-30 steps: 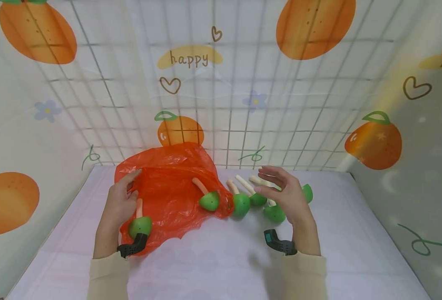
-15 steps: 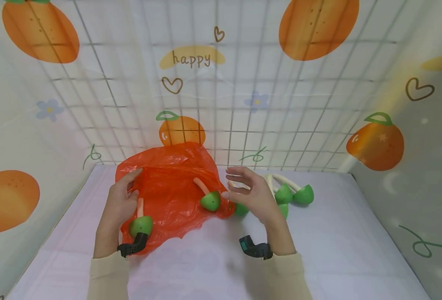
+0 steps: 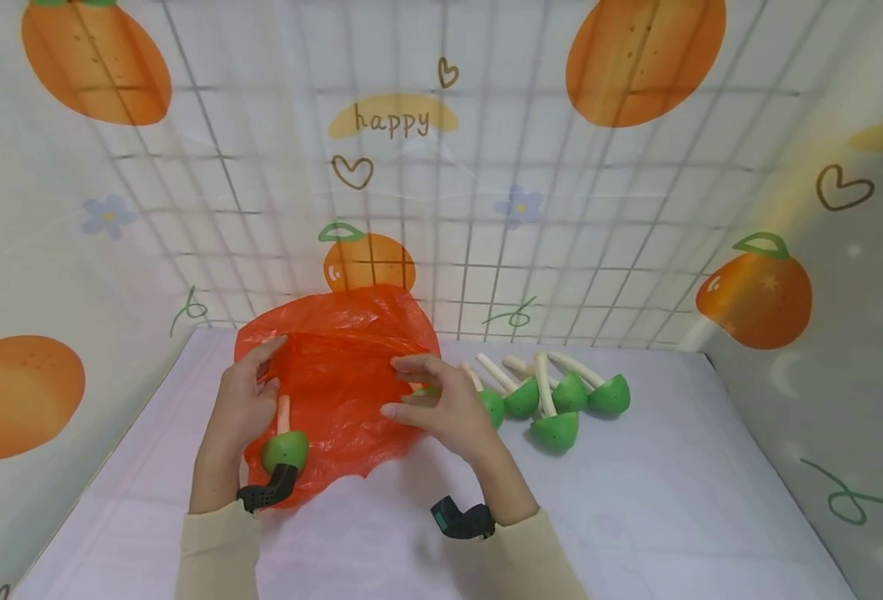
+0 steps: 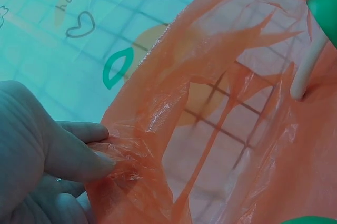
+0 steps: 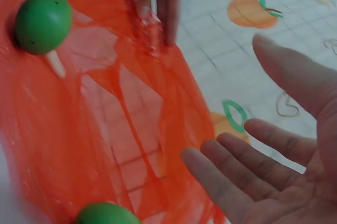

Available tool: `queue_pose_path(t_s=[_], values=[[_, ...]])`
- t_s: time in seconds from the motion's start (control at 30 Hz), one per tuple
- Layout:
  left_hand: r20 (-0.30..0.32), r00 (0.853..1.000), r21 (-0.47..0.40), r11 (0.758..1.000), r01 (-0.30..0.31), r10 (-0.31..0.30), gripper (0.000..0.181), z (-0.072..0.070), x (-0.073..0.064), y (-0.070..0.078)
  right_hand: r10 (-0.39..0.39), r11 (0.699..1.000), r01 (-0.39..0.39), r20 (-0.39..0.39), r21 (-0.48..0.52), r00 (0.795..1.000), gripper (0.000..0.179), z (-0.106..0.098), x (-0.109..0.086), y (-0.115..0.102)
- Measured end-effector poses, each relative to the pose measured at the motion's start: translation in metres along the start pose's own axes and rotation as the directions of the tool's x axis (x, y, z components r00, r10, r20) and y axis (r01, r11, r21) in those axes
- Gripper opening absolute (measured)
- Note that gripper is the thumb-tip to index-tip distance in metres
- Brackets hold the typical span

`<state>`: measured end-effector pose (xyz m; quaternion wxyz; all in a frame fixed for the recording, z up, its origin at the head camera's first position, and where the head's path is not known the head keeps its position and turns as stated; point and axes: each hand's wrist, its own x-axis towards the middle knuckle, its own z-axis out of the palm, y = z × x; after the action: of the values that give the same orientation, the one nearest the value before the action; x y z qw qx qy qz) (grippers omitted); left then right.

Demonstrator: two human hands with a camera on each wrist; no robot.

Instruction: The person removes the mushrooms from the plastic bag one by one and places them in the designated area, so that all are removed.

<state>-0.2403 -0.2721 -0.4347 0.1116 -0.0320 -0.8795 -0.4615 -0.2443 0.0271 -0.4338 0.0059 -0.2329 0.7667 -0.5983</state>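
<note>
A thin red plastic bag (image 3: 329, 392) lies spread out, its mouth partly lifted. My left hand (image 3: 241, 404) pinches the bag's edge between thumb and fingers, as the left wrist view (image 4: 58, 155) also shows. Beside that wrist, on the bag, lies a green dome-headed piece (image 3: 286, 452) with a pale stem, mushroom-like. My right hand (image 3: 445, 408) hovers by the bag's right side, fingers spread and holding nothing. It mostly hides a second green-headed piece in the head view; in the right wrist view a green head (image 5: 108, 214) shows at the bottom edge.
Several more green-headed pieces with cream stems (image 3: 554, 432) lie grouped on the white table (image 3: 659, 500), right of the bag. A white printed curtain (image 3: 599, 208) over a wire grid closes off the back and sides.
My right hand has moved left, from over the grouped green-headed pieces to the bag's right side. The left hand keeps its pinch on the bag.
</note>
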Motion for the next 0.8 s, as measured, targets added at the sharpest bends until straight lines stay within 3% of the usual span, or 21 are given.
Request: queue_pose_path(t_s=[0.23,0.5,0.8], values=[[0.004,1.000,-0.011,1.000,0.010,-0.010,0.063,0.000,0.000,0.001,0.059,0.998,-0.059,0.021,-0.011,0.998,0.066,0.022,0.000,-0.001],[0.006,1.000,-0.011,1.000,0.000,0.000,0.063,-0.002,-0.002,0.000,0.034,0.998,-0.032,0.044,-0.056,0.998,0.062,0.044,0.004,0.001],[-0.003,1.000,-0.007,1.000,-0.025,0.025,0.062,-0.004,0.000,0.000,0.056,0.997,-0.049,0.125,-0.051,0.991,0.060,0.070,0.004,0.009]])
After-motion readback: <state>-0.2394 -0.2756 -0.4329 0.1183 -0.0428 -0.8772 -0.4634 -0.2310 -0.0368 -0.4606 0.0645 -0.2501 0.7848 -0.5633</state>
